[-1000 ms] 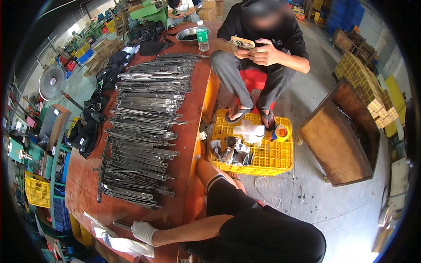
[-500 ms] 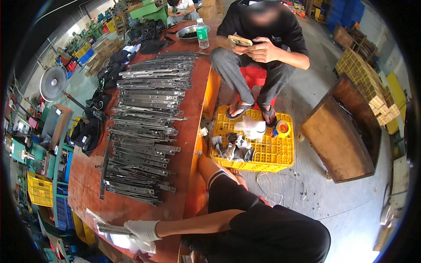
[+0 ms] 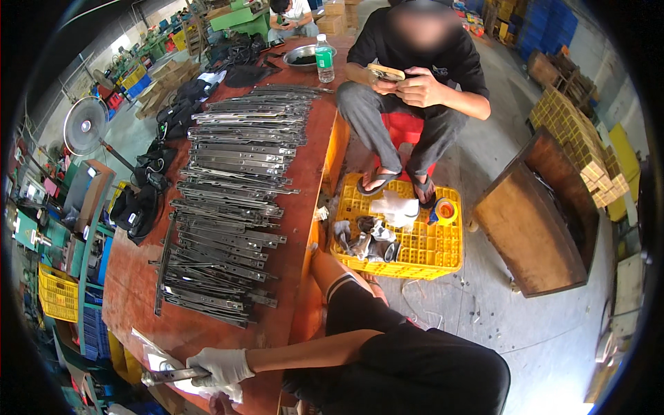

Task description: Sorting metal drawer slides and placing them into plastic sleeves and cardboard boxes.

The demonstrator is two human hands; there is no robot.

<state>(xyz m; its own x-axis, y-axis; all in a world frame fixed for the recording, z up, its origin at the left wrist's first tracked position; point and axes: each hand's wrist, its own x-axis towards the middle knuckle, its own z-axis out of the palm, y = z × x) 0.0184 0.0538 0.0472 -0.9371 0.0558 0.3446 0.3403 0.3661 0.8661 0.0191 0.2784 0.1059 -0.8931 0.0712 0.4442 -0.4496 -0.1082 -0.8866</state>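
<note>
— Hands: found in what state?

— Found the right hand (image 3: 221, 366) in a white glove, closed around one end of a metal strip (image 3: 173, 375). Saw that strip pointed leftward, over whitish plastic wrapping (image 3: 158, 360) at the near end of the red tabletop (image 3: 131, 277). Caught only a dim part of the left hand (image 3: 223, 404) at the lower edge; could not tell its opening or hold.

— Containers?

— Logged a shiny metal bowl (image 3: 289, 55) at the far end of the table, with dark contents too small to identify. Beside it, found a clear bottle (image 3: 324, 59), upright and capped. On the floor, recorded a yellow lattice-topped plastic crate (image 3: 432, 252), bearing a crumpled whitish bag (image 3: 395, 209) and a yellow-and-blue tub (image 3: 445, 209), orange inside. Farther right, noted an open brown box (image 3: 529, 228) with shadowed contents.

— Materials, shapes?

— Observed narrow dark metal strips (image 3: 238, 162), glossy in places, pierced with holes, laid crosswise in a long, overlapping row down the tabletop.

— Labels, writing?

— Noted a green label (image 3: 324, 57) on the bottle, with pale marks too small to read.
</note>
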